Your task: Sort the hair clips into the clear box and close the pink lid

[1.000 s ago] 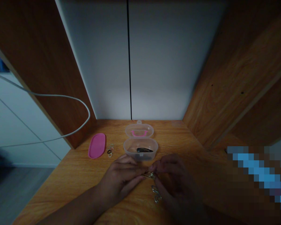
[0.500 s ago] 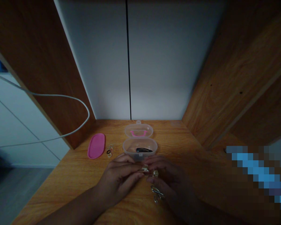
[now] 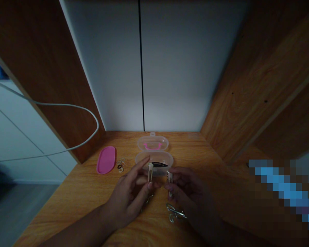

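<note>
My left hand [image 3: 130, 195] pinches a pale, gold-edged hair clip [image 3: 150, 172], held upright between thumb and fingers, the index finger raised. My right hand [image 3: 189, 192] grips a second pale hair clip [image 3: 170, 178], partly hidden by the fingers. Just behind the hands stands an open clear plastic case [image 3: 141, 160] with dark hair clips [image 3: 160, 164] in it. On the table by my right hand lies a silvery metal piece of looped shape [image 3: 173, 212]. Another thin metal piece [image 3: 150, 198] shows under my left hand, mostly covered.
A pink oval tray or lid [image 3: 106, 160] lies to the left, with several small hair ties [image 3: 121, 165] beside it. The case's raised lid [image 3: 152, 139] carries a pink handle. A white cable [image 3: 92, 130] loops at the left. Wooden panels [image 3: 247, 103] flank the wooden table [image 3: 195, 147].
My hands have moved apart, each with a clip, now turned upright. Before, they were close together over gold-coloured pieces. A thin metal piece under my left hand has come into view.
</note>
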Action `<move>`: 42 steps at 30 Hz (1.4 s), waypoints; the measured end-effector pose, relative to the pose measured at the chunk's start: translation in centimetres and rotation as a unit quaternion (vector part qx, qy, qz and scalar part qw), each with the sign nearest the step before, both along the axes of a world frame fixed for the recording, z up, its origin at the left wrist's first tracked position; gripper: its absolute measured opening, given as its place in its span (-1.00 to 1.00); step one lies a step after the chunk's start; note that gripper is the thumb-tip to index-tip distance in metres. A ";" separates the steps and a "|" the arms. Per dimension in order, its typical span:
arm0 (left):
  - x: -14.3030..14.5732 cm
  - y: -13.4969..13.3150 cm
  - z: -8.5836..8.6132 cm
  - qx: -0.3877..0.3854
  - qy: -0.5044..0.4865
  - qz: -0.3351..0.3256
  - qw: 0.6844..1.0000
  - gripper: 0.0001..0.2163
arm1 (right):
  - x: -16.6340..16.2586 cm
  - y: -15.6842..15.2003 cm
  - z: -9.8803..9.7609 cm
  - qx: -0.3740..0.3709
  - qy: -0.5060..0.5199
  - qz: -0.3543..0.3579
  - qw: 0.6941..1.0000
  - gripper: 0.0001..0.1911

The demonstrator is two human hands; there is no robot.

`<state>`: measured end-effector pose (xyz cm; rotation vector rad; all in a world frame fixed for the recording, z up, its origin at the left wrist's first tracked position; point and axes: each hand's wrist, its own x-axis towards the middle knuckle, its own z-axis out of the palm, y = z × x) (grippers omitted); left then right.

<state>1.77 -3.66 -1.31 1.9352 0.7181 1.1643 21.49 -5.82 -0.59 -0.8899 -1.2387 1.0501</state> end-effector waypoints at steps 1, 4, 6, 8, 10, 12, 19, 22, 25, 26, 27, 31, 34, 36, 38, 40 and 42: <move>0.0 0.0 -0.1 0.000 -0.002 0.003 1.000 -0.44 | 0.0 0.0 -0.1 0.000 -0.001 0.001 1.000 -0.75; 0.1 -0.1 0.0 0.014 0.006 -0.005 1.000 -0.38 | 0.1 -0.1 -0.3 0.019 0.002 0.011 1.000 -0.68; 0.1 0.0 0.3 0.042 0.014 -0.008 0.999 -0.42 | 0.1 -0.1 -0.4 0.028 -0.003 0.030 0.999 -0.58; 0.0 0.0 0.5 0.085 0.029 0.005 0.996 -0.48 | 0.0 -0.2 -0.3 0.026 -0.014 0.046 0.998 -0.51; -0.1 0.0 0.7 0.108 0.043 0.017 0.993 -0.52 | 0.0 -0.2 -0.2 0.026 -0.019 0.056 0.998 -0.46; -0.2 0.0 0.7 0.093 0.044 0.008 0.995 -0.51 | -0.1 -0.3 0.0 0.033 -0.017 0.061 0.997 -0.44; 0.1 -0.3 0.8 0.044 0.011 -0.034 0.998 -0.50 | -0.2 -0.5 0.7 0.039 -0.048 0.030 0.998 -0.39; 0.2 -0.3 1.0 0.058 0.017 -0.031 0.998 -0.50 | -0.1 -0.4 0.7 0.039 -0.049 0.030 0.998 -0.41; 0.2 -0.3 1.3 0.071 0.025 -0.023 0.997 -0.49 | -0.2 -0.3 0.5 0.039 -0.054 0.016 0.998 -0.42; 0.2 -0.3 1.4 0.074 0.026 -0.020 0.997 -0.50 | -0.2 -0.3 0.5 0.036 -0.059 0.011 0.998 -0.42; 0.2 -0.4 1.5 0.078 0.027 -0.019 0.996 -0.51 | -0.2 -0.2 0.4 0.034 -0.061 0.007 0.998 -0.42; 0.2 -0.4 1.5 0.087 0.027 -0.022 0.996 -0.52 | -0.2 -0.2 0.5 0.026 -0.057 0.006 0.998 -0.43; 0.2 -0.3 1.2 0.066 0.019 -0.030 0.997 -0.51 | -0.2 -0.3 0.5 0.024 -0.058 0.012 0.998 -0.43; 0.2 -0.3 1.0 0.058 0.018 -0.031 0.998 -0.52 | -0.1 -0.3 0.3 0.026 -0.064 0.013 0.997 -0.43; 0.2 -0.2 0.9 0.057 0.019 -0.030 0.998 -0.53 | 0.0 -0.3 0.1 0.030 -0.082 0.008 0.996 -0.42; 0.2 -0.2 0.9 0.049 0.022 -0.029 0.998 -0.55 | 0.1 -0.2 -0.2 0.033 -0.108 0.003 0.994 -0.43; 0.2 -0.2 0.9 0.036 0.020 -0.037 0.999 -0.57 | 0.1 -0.2 -0.3 0.037 -0.132 0.002 0.991 -0.43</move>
